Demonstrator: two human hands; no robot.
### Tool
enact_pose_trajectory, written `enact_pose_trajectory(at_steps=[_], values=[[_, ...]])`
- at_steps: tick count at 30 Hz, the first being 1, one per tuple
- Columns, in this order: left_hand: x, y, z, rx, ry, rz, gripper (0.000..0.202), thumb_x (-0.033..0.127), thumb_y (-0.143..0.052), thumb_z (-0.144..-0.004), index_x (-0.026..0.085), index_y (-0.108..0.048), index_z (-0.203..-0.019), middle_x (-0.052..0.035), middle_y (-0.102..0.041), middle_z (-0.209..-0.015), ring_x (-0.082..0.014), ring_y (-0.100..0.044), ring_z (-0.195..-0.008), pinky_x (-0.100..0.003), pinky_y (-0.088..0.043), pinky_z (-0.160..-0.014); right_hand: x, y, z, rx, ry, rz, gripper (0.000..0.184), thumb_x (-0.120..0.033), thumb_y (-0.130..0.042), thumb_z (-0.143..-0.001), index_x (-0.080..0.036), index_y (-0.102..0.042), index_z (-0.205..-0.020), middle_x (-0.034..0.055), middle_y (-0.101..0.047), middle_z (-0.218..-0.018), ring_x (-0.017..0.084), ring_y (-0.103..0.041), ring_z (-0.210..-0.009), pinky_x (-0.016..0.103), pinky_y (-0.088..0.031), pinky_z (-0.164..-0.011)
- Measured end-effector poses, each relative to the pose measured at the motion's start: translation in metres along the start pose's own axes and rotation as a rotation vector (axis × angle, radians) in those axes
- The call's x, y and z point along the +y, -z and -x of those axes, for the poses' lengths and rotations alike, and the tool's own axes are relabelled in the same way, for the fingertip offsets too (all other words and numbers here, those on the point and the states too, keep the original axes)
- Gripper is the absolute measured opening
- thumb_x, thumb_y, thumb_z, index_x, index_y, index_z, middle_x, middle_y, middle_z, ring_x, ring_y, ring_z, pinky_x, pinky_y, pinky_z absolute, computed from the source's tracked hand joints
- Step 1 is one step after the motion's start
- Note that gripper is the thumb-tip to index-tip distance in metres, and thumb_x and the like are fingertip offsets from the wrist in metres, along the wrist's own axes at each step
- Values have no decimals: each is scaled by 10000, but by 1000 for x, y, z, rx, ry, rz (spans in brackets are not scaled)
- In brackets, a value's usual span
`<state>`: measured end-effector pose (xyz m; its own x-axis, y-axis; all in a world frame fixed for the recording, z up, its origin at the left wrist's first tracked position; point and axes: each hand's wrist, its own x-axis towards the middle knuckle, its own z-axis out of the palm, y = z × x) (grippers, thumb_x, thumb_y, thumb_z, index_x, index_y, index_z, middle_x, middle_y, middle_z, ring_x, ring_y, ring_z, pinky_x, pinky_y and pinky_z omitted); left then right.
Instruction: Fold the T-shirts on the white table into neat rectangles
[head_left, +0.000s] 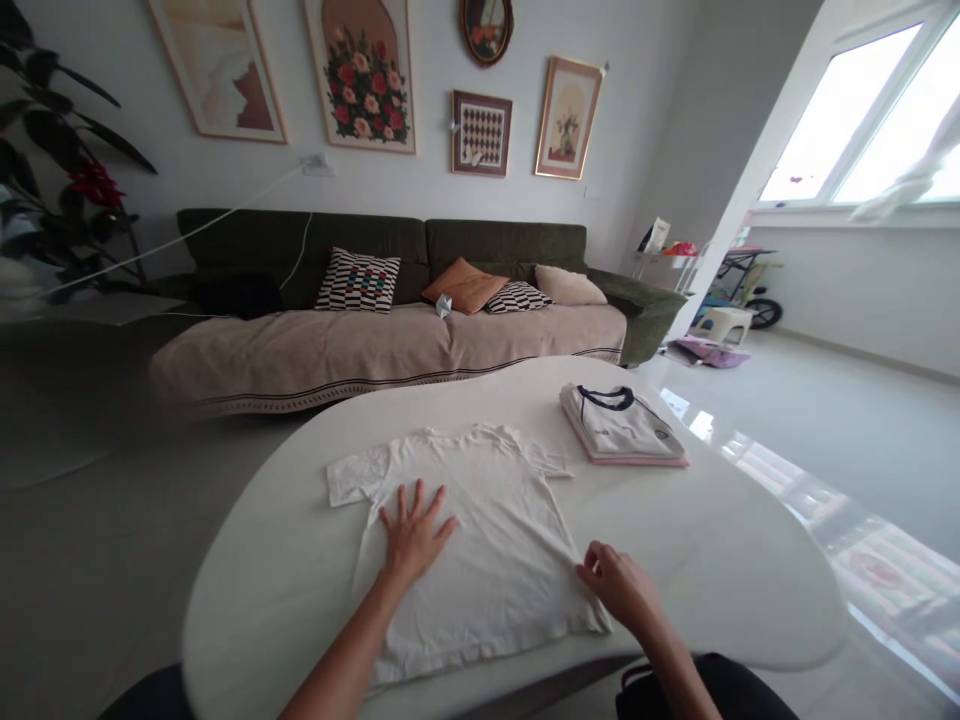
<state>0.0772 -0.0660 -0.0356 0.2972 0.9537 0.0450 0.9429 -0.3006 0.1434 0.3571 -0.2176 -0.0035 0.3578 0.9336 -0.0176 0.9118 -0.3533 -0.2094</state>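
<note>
Pressing my flat, wide-open left hand (415, 530) on the white T-shirt (499, 545), which lies long-ways in front of me, neck far off, I curl my right hand (619, 585) at its bottom corner, maybe pinching, I can't tell.

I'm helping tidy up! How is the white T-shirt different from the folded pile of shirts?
The white T-shirt lies spread flat, but the folded pile of shirts is a neat stack. The T-shirt is all white; the pile's top shirt has a dark collar, with pink beneath. Both rest on the white table.
</note>
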Motion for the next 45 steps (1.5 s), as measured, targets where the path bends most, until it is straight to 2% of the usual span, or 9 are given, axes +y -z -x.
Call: enact_pose_trajectory(at_steps=[5, 12, 18, 22, 26, 32, 36, 39, 45], values=[[6, -1, 4, 17, 17, -10, 584, 601, -275, -815, 380, -201, -1350, -29, -147, -1463, -368, -22, -1316, -659, -73, -951, -47, 20, -79, 67, 53, -31, 246, -222, -373, -841, -173, -611, -801, 69, -651, -793, 145, -582, -714, 228, -287, -551], [1, -9, 3, 66, 21, -1, 579, 618, -267, -809, 418, -155, -1341, 14, -121, -1465, -333, -4, -1325, -632, -31, -980, -100, -8, -196, 101, 68, -93, 304, -176, -346, -853, -118, -645, -848, 121, -654, -884, 146, -589, -784, 220, -344, -621], [3, -7, 2, 49, 43, 32, 601, 610, -322, -794, 430, -132, -1335, 45, -69, -1465, -324, 20, -1325, -626, -7, -991, -112, -24, -245, 126, 97, -129, 288, -189, -418, -839, -173, -582, -1074, 74, -605, -1055, 128, -572, -903, 186, -366, -707], [4, -3, 3, 41, 50, 57, 609, 588, -351, -793, 430, -123, -1335, 56, -33, -1462, -318, 31, -1324, -625, 0, -994, -114, -34, -259, 123, 46, -115, 248, -206, -400, -848, -172, -630, -935, 70, -614, -949, 137, -593, -827, 200, -377, -662], [4, -2, 4, 52, 55, 97, 601, 606, -331, -792, 441, -124, -1332, 60, -19, -1459, -304, 42, -1325, -615, 16, -1000, -115, -37, -268, 152, -24, -86, 301, -220, -331, -875, -167, -615, -960, 92, -589, -952, 153, -595, -819, 223, -389, -646], [5, 2, 4, 35, 56, 132, 609, 616, -333, -784, 442, -129, -1330, 71, -19, -1457, -305, 52, -1323, -615, 21, -1001, -137, -45, -251, 187, 46, -39, 424, -256, -187, -913, -185, -432, -1252, 128, -448, -1237, 168, -569, -919, 269, -412, -723], [6, 4, 4, 23, 68, 125, 619, 594, -360, -782, 432, -130, -1333, 70, -20, -1461, -313, 54, -1322, -607, 28, -1006, -151, -65, -229, 128, 230, -9, 455, -374, -296, -896, -235, -335, -1327, 52, -352, -1369, 194, -325, -1237, 308, -288, -965], [7, 5, 5, 32, 67, 131, 622, 601, -361, -779, 435, -134, -1333, 68, -30, -1464, -318, 58, -1322, -606, 33, -1006, -153, -71, -227, 43, 213, 33, 584, -503, -312, -862, -238, -226, -1375, 48, -213, -1445, 248, -89, -1326, 432, -157, -1033], [8, 5, 5, 37, 70, 136, 616, 622, -323, -782, 434, -133, -1337, 52, -58, -1470, -321, 67, -1321, -615, 30, -999, -170, -46, -212, -74, 171, 57, 623, -528, -246, -864, -226, -125, -1395, 76, -79, -1470, 256, -31, -1332, 517, -134, -1014]])
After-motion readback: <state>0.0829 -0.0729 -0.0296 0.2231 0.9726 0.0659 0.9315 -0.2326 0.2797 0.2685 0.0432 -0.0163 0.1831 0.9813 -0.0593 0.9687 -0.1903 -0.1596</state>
